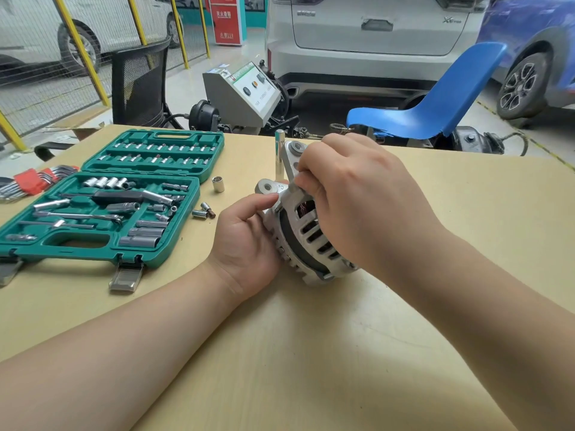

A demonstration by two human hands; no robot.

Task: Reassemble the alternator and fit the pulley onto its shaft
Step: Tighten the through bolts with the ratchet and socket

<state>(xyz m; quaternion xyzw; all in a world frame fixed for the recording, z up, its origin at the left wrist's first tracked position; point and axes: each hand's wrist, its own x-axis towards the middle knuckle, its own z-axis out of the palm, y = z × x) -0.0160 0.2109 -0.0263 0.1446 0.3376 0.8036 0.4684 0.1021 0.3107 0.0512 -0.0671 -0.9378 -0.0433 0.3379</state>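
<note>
Hands hold the silver alternator on the table in the middle of the frame, left hand gripping its side, right hand wrapped over its top, green tool case at left.

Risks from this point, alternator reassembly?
1. The alternator lies tilted on the table, steadied only by the left hand and right hand; it may roll if either lets go.
2. The right hand covers the top of the housing, so misalignment there could go unnoticed.
3. A loose socket and small bits lie outside the green tool case; a nudge could scatter them.
</note>
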